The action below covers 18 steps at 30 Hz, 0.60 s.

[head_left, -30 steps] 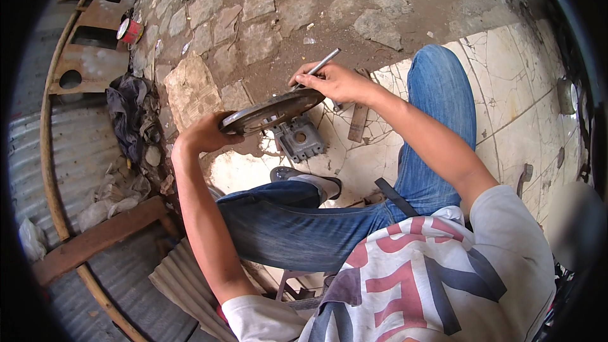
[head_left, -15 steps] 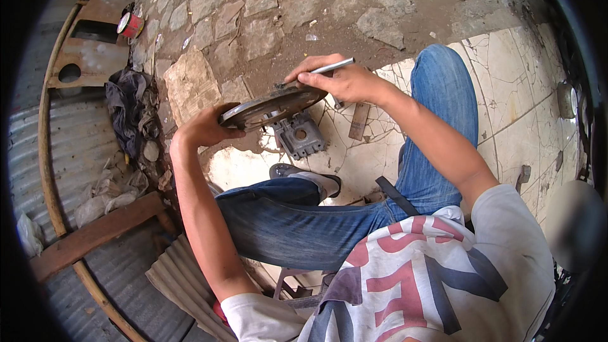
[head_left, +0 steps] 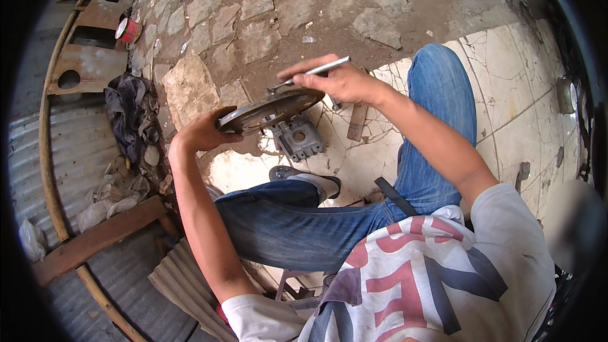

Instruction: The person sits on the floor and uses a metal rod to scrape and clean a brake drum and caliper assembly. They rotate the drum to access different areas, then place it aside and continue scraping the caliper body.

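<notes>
From right hand (head_left: 339, 82), rod (head_left: 335, 64) aslant rightward

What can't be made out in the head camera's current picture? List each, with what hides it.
All in the head view:
Disc: far face, turned away from the camera.
Grey block: far end, behind the disc.
Rod: lower tip, too small and dark.
Round thing at far right: too blurred to identify.

The disc (head_left: 286, 107) is dark grey with a brownish face, the rod (head_left: 323, 68) silvery, the block (head_left: 304, 148) mid-grey. Cream floor tiles (head_left: 506, 82) are webbed with dark lines — past their far edge, the stones (head_left: 256, 2) are brown-grey. The jeans (head_left: 443, 95) are faded blue; the shirt (head_left: 405, 278) is white, printed in dull red and navy.
</notes>
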Available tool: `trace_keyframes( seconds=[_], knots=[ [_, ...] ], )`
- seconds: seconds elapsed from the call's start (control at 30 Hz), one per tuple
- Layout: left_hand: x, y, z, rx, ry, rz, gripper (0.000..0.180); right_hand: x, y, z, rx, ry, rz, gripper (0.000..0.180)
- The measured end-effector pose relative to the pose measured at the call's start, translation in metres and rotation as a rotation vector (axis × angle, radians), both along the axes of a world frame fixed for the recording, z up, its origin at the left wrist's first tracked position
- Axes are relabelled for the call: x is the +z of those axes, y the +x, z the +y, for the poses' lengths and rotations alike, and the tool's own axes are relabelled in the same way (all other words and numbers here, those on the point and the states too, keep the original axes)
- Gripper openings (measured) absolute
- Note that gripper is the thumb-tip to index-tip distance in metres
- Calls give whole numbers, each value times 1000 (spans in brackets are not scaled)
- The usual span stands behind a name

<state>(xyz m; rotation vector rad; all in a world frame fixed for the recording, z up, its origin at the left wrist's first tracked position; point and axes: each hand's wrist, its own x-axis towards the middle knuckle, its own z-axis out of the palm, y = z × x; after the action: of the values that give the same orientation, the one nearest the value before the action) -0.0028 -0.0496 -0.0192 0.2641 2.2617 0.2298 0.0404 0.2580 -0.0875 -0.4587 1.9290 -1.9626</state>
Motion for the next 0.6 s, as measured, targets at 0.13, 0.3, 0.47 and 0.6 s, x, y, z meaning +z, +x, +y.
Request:
trace_keyframes(
  seconds=[0.13, 0.3, 0.47, 0.6],
  knots=[
    [-2, -1, -1, -5, -11, 9, 76, -15, 4, -5, -14, 210, 49, 29],
    [-3, 0, -4, -2, 16, 4, 76, 4, 0, -6, -295, -103, 106, 23],
    [-1, -3, 2, -23, 34, 5, 75, -14, -7, 3, -320, -16, 136, 34],
    [-4, 1, -6, -25, 23, 16, 74, 6, 4, 3, -48, 244, 232, 35]
  ],
)
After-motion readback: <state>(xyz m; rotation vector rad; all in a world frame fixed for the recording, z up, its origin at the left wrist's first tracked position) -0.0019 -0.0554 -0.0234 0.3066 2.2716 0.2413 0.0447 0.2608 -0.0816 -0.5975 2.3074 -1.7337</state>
